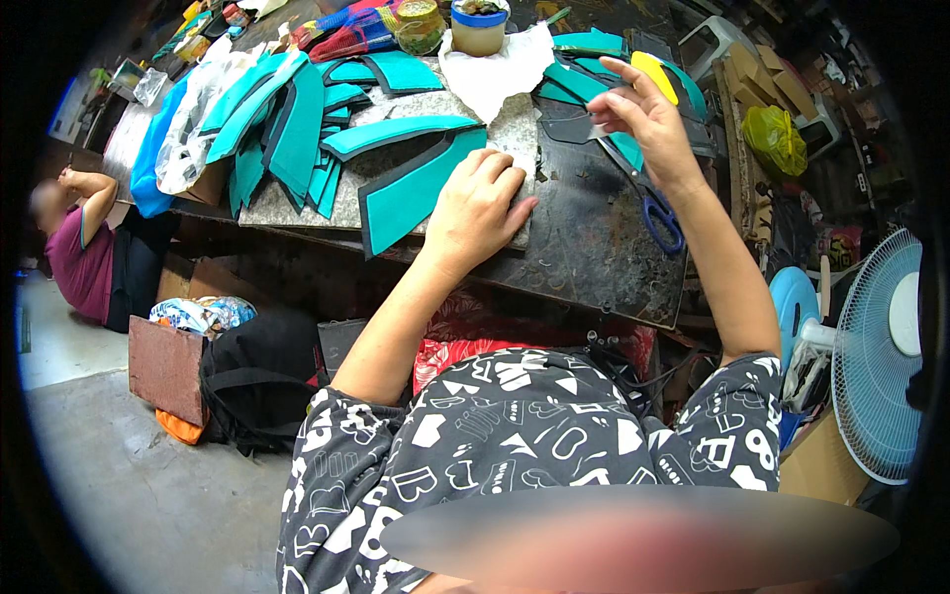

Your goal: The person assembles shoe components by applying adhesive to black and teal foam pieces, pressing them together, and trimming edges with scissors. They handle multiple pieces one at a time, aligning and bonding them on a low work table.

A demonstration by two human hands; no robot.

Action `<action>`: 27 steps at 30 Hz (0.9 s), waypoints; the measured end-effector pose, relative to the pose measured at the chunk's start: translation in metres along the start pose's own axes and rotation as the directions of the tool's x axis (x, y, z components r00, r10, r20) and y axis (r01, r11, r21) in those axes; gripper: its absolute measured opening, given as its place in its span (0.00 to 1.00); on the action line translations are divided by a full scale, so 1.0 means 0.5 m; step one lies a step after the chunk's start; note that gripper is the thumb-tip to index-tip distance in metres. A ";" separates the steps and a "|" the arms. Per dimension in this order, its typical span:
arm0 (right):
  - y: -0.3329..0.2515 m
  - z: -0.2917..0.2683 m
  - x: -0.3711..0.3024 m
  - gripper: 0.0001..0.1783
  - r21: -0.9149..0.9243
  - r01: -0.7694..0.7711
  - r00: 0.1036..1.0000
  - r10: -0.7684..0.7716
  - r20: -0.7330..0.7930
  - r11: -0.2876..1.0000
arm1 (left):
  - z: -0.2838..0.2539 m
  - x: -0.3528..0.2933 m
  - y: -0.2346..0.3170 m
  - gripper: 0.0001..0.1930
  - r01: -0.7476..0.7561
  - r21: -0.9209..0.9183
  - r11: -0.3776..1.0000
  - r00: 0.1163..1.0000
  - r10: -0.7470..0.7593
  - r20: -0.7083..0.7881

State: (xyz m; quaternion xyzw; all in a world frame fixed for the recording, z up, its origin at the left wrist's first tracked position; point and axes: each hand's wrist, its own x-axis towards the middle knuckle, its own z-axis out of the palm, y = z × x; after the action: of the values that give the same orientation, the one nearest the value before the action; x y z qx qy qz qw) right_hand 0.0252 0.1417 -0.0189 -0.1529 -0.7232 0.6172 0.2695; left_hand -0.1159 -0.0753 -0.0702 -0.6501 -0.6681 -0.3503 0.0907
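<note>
My left hand (477, 210) lies on the right end of a teal piece with a black edge (421, 193), on a speckled grey slab (346, 213). Its fingers are lightly bent and together, the thumb apart. Another curved teal strip (401, 135) lies just beyond, touching that piece. My right hand (643, 124) is raised over the dark table, index finger stretched out. Its thumb and other fingers close near a small pale bit that I cannot make out. Below it lie scissors with dark blue handles (661, 223), their blades partly over a teal piece.
A heap of teal pieces (292, 139) covers the slab's left side, beside plastic bags (193, 139). A blue-rimmed jar (478, 28) stands on white paper (500, 74) at the back. More teal pieces and a yellow object (653, 75) lie far right. A fan (881, 346) stands right; another person (84, 238) sits left.
</note>
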 end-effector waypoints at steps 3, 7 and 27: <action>-0.005 0.041 -0.012 0.24 0.245 -0.031 1.000 0.030 0.009 0.969 | 0.001 0.003 0.003 0.18 0.016 -0.028 0.999 1.000 -0.016 -0.023; -0.011 0.060 -0.019 0.21 0.364 -0.001 1.000 0.004 -0.010 0.931 | -0.005 0.004 0.005 0.20 0.036 -0.062 0.997 0.999 -0.037 -0.014; 0.004 0.093 -0.094 0.26 0.064 -0.151 0.980 0.141 0.140 0.986 | 0.043 0.021 0.005 0.10 0.452 -0.857 0.246 0.848 -0.415 0.328</action>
State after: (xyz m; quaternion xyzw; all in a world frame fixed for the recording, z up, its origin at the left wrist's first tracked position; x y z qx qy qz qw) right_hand 0.0362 0.0783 -0.0345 -0.1535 -0.7031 0.6708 0.1792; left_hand -0.1077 -0.0545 -0.0789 -0.3851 -0.5152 -0.6572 -0.3927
